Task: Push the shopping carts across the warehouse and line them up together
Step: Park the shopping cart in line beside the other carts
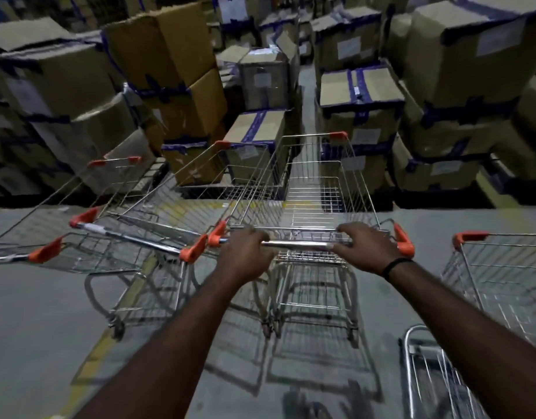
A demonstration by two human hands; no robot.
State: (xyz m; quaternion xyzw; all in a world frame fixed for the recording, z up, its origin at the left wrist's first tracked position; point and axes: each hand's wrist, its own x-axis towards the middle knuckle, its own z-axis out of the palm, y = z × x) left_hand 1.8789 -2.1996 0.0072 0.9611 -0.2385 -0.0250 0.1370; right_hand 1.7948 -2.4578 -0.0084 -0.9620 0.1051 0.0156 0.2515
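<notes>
As both hands clamp its steel handlebar [303, 244], left hand [245, 255] and right hand [366, 249] spaced apart for steering, a wire shopping cart [315, 189] noses beside parked carts [133, 237] before stacked cardboard boxes [170, 71].

Dim warehouse, grey concrete floor [34, 313], taped cardboard boxes [176, 55] stacked
</notes>
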